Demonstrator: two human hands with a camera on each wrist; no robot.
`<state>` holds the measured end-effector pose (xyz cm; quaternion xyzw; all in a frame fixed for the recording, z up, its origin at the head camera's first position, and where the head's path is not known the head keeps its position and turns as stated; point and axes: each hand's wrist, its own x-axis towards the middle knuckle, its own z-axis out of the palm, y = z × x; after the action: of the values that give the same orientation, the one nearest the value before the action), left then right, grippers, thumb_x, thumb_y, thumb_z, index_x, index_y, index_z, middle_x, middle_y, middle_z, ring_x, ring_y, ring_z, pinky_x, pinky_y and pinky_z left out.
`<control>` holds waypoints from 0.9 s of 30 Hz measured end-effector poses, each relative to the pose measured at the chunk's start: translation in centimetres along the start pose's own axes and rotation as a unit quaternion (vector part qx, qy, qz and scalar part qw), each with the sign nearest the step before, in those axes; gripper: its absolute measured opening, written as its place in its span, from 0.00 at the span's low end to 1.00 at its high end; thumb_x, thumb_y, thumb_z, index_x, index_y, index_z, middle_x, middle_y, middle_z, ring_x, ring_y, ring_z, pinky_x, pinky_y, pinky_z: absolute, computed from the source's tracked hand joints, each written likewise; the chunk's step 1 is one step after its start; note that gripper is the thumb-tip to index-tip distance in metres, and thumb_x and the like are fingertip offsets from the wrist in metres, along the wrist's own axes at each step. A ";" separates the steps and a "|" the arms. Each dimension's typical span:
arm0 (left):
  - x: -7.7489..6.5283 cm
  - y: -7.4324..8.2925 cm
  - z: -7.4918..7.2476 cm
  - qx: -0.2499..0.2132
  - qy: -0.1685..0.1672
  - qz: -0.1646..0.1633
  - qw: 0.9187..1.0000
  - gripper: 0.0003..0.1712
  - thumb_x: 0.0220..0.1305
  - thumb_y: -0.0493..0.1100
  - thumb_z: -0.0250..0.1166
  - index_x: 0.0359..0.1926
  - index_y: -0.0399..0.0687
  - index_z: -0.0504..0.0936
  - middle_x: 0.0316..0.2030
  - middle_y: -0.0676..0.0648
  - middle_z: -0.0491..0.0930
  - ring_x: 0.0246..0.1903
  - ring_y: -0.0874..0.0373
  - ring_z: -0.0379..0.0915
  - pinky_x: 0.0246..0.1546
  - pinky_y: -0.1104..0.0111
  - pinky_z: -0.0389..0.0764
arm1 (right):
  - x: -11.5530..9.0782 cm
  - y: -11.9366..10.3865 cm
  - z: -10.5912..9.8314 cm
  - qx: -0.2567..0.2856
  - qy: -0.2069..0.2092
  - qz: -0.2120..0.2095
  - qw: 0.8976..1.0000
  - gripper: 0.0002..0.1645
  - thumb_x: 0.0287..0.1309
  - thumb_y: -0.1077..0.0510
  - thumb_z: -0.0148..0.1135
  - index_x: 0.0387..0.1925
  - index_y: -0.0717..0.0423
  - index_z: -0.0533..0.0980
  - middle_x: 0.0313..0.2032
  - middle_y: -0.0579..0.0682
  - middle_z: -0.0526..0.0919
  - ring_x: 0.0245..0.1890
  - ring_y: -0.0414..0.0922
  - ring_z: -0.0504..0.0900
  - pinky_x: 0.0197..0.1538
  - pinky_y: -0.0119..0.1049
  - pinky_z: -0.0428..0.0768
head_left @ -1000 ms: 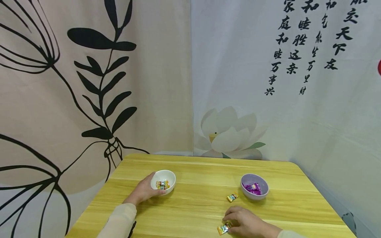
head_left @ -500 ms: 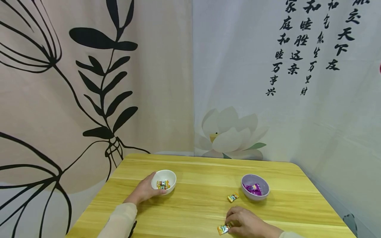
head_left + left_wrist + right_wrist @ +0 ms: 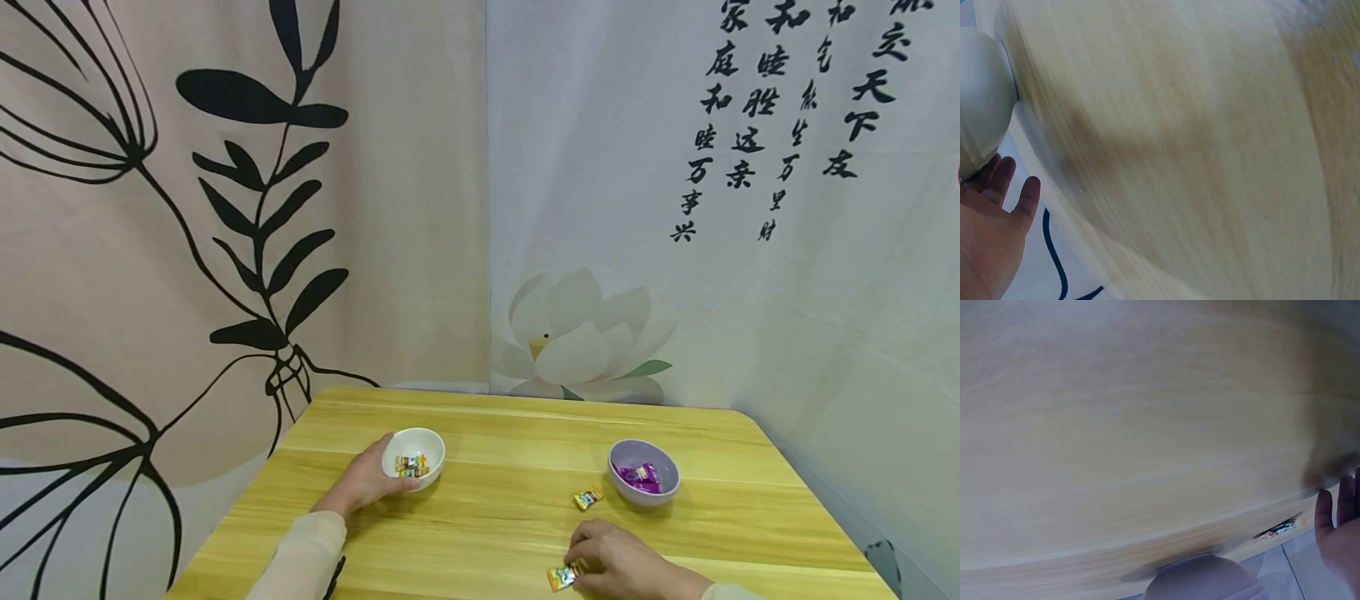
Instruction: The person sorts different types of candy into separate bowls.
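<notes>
In the head view, my left hand (image 3: 367, 479) grips the side of a white bowl (image 3: 437, 454), its thumb along the near rim. Several yellow-wrapped candies (image 3: 412, 467) lie inside. The left wrist view shows the bowl's outer wall (image 3: 984, 94) above the fingers. Near the table's front, my right hand (image 3: 618, 558) pinches a yellow-wrapped candy (image 3: 561, 577) by its right end; the fingers cover part of it. Another yellow candy (image 3: 588, 498) lies on the table behind that hand, just left of a purple bowl (image 3: 643, 493).
Purple-wrapped candies (image 3: 640, 477) sit in the purple bowl. The wooden table (image 3: 510, 450) has rounded far corners and backs onto a printed cloth (image 3: 420, 208). In the right wrist view, the purple bowl's side (image 3: 1204, 581) shows at the bottom edge.
</notes>
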<state>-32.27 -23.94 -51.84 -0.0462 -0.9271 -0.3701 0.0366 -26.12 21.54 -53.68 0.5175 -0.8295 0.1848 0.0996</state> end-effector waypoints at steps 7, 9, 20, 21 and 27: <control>0.0 0.0 0.0 0.000 -0.001 -0.002 1.000 0.70 0.39 0.65 0.81 0.75 0.35 0.56 0.65 0.35 0.68 0.61 0.39 0.67 0.60 0.43 0.68 | 0.1 -0.1 0.2 -0.008 0.013 0.000 1.000 0.09 0.55 0.51 0.73 0.38 0.45 0.86 0.41 0.36 0.78 0.42 0.32 0.74 0.44 0.29 0.77; 0.0 0.0 0.0 0.000 -0.001 -0.002 1.000 0.70 0.39 0.65 0.81 0.75 0.35 0.56 0.65 0.35 0.68 0.61 0.39 0.67 0.60 0.43 0.67 | 0.1 -0.1 0.2 -0.011 0.013 0.002 1.000 0.08 0.54 0.52 0.73 0.37 0.45 0.85 0.41 0.36 0.78 0.42 0.32 0.75 0.44 0.29 0.77; -0.1 0.1 -0.1 -0.004 -0.001 0.001 1.000 0.70 0.39 0.64 0.81 0.75 0.35 0.56 0.65 0.35 0.68 0.61 0.39 0.67 0.60 0.43 0.67 | 0.6 -0.2 0.0 -0.019 0.016 0.024 0.999 0.08 0.56 0.49 0.72 0.38 0.43 0.85 0.35 0.31 0.79 0.35 0.28 0.74 0.37 0.25 0.74; -0.1 0.1 -0.1 -0.005 -0.001 0.001 1.000 0.70 0.39 0.64 0.81 0.75 0.35 0.56 0.65 0.35 0.68 0.61 0.39 0.67 0.60 0.43 0.67 | 0.7 -0.2 0.0 -0.017 0.018 0.029 0.999 0.08 0.57 0.49 0.71 0.38 0.43 0.85 0.34 0.30 0.78 0.34 0.27 0.73 0.36 0.24 0.73; -0.1 0.3 -0.2 -0.009 -0.002 0.002 1.000 0.70 0.40 0.63 0.81 0.75 0.34 0.55 0.66 0.34 0.67 0.62 0.38 0.66 0.61 0.42 0.67 | 1.9 -0.2 -0.1 -0.004 0.036 0.055 0.998 0.10 0.54 0.49 0.73 0.37 0.46 0.85 0.32 0.31 0.79 0.31 0.27 0.71 0.34 0.23 0.72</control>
<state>-32.10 -23.88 -51.54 -0.0489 -0.9238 -0.3782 0.0349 -26.72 19.93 -52.92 0.4638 -0.8532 0.2056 0.1211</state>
